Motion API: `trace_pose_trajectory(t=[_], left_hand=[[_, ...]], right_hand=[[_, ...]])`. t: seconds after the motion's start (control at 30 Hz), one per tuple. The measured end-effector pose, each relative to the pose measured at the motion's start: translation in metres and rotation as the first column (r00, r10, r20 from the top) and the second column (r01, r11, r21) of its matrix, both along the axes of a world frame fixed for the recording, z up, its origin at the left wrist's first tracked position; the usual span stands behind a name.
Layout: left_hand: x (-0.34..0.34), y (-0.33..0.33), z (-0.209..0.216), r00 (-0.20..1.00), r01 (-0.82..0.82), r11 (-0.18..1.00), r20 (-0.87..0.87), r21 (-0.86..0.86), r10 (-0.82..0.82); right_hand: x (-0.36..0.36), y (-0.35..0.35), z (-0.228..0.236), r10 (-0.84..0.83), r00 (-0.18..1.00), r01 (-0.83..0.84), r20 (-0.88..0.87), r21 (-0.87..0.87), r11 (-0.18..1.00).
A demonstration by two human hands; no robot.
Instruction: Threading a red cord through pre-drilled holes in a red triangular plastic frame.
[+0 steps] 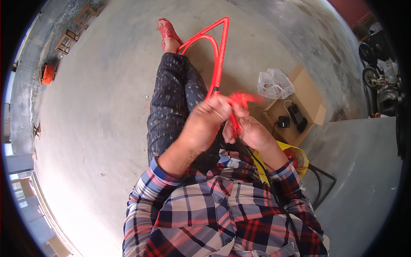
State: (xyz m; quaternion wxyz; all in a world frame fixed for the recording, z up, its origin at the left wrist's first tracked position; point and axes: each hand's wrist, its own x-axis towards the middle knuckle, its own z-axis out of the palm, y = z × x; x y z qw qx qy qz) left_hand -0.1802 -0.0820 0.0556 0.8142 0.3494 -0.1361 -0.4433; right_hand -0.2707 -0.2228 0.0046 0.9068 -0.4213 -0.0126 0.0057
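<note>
A red frame (pixel 222 51) with a straight side, a sharp corner and a curved inner bar lies across my legs. Its straight side looks closely wound with red strip, and a short black section shows near my hands. Just below that section, my left hand (pixel 206 122) is closed with its fingertips pinching a bundle of red strip (pixel 235 123). My right hand (pixel 253 132) grips the lower part of the same bundle from the other side. The bundle's upper loose end is smeared by motion. Whether the strip touches the frame is hidden behind my fingers.
At the right stand an open cardboard box (pixel 309 95) with a black adapter (pixel 283 121) and a clear plastic bag (pixel 275 84). A yellow container (pixel 302 159) holding red material sits by my right arm, near a bent black rod (pixel 330 176). A black cable (pixel 274 185) crosses my shirt.
</note>
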Motion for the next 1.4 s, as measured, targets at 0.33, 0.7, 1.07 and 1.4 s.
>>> trace_pose_trajectory(t=[0.33, 0.7, 1.07, 1.4], left_hand=[[0.083, 0.031, -0.018, -0.04, -0.407, 0.801, 0.868, 0.439, -0.495], [0.058, 0.004, -0.054, 0.026, -0.637, 0.729, 0.952, 0.251, -0.305], [0.056, -0.003, -0.059, 0.13, -0.705, 0.686, 0.984, 0.179, -0.123], [0.068, -0.025, -0.08, 0.998, -0.057, 0.878, 0.049, 0.476, 0.038]], right_hand=[[0.06, -0.053, -0.019, -0.169, 0.931, -0.018, -0.323, -0.502, 0.865], [0.062, -0.034, -0.026, 0.05, 0.9, -0.303, -0.432, -0.538, 0.787], [0.043, -0.047, -0.022, -0.295, 0.947, 0.157, -0.13, -0.612, 0.775], [-0.048, -0.158, 0.063, -0.366, 0.894, 0.334, 0.26, 0.159, 0.929]])
